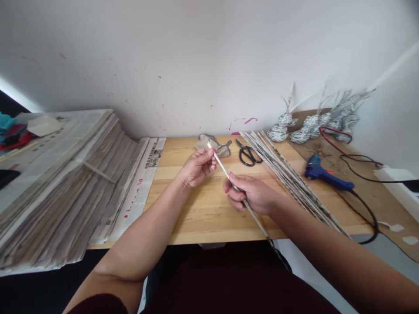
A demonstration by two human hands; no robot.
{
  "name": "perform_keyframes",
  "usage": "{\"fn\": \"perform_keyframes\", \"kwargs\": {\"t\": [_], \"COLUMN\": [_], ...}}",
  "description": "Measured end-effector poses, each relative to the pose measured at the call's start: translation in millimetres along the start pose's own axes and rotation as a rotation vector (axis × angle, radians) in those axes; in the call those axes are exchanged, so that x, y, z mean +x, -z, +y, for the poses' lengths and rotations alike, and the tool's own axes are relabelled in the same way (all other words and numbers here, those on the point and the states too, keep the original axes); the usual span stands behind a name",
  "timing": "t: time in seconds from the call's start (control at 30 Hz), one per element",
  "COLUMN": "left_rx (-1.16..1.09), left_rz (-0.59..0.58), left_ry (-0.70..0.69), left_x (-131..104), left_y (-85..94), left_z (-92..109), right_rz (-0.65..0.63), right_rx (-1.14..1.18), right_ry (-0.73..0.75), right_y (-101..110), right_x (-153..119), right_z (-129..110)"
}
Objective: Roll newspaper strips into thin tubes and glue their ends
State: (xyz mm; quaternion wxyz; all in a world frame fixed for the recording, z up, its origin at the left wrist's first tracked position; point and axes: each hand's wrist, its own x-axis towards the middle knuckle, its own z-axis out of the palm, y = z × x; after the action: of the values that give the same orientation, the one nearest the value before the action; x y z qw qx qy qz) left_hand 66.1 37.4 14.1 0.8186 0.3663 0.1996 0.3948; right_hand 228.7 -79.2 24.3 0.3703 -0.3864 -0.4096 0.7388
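A thin rolled newspaper stick (222,166) slants through both hands above the wooden table. My left hand (198,167) pinches it close to its upper white tip. Lower down, my right hand (249,192) has its fingers wrapped round the same stick, whose far end runs down past the table's front edge toward my lap. Beyond the hands lie black-handled scissors (248,155) and a crumpled beige cloth (222,150). A bundle of similar paper sticks (288,176) lies to the right of the scissors.
A tall stack of newspapers (75,183) fills the left side. At right, a blue glue gun (327,173) with a black cord rests beside a brown board (369,205). Woven paper figures (310,127) stand by the wall, near a white power strip (396,185).
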Motion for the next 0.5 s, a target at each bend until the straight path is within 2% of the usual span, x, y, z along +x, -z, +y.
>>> {"fn": "perform_keyframes", "kwargs": {"t": [0.17,0.27,0.4,0.5], "left_rx": [-0.147,-0.128,-0.008,0.046], "left_rz": [0.253,0.367,0.374,0.348], "left_ry": [-0.105,-0.09,-0.02,-0.008], "left_x": [10,11,9,9], "left_y": [3.6,4.0,3.1,4.1], "left_z": [8,9,4,1], "right_rz": [0.11,0.282,0.576,0.691], "right_rx": [-0.344,-0.554,-0.804,-0.948], "right_ry": [-0.081,-0.069,-0.063,-0.111], "right_y": [10,23,55,85], "right_x": [-39,-60,-66,-59], "right_z": [-2,-12,-34,-51]}}
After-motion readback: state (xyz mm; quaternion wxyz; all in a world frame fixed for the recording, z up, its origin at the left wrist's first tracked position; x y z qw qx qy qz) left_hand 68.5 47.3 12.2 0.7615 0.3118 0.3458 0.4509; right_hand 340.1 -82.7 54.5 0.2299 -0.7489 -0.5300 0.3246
